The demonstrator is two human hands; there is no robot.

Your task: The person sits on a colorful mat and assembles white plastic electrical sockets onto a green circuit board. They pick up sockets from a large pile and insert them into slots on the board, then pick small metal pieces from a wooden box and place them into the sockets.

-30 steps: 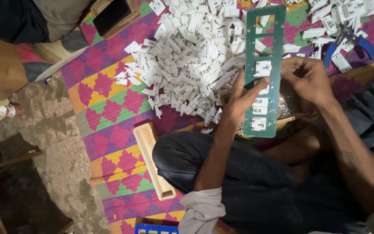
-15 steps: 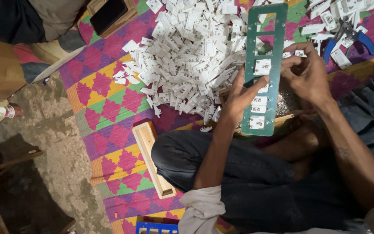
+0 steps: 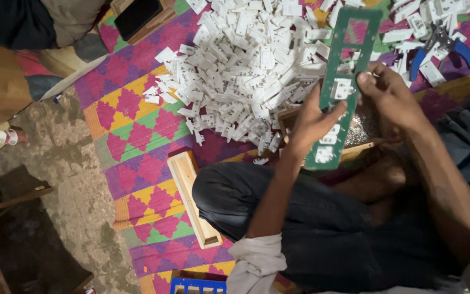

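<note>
I sit cross-legged on a patterned mat. A long green plate (image 3: 348, 54) with rectangular cut-outs stands on end between my hands. Several small white plastic parts sit in its lower slots. My left hand (image 3: 311, 122) grips the plate's lower left side. My right hand (image 3: 390, 98) is at the plate's right edge, with its thumb and fingers on a white part (image 3: 341, 88) set in the plate. Just beyond the plate lies a big heap of white plastic parts (image 3: 251, 65).
Blue-handled pliers (image 3: 441, 46) lie at the upper right among loose parts. A narrow wooden tray (image 3: 191, 196) lies by my left knee. A wooden box with a dark screen (image 3: 140, 16) and another person's legs (image 3: 23, 22) are at the upper left. Bare ground (image 3: 61, 190) lies left of the mat.
The plate and both hands sit a little higher in view than before. My right hand has shifted up the plate's right edge onto a white part.
</note>
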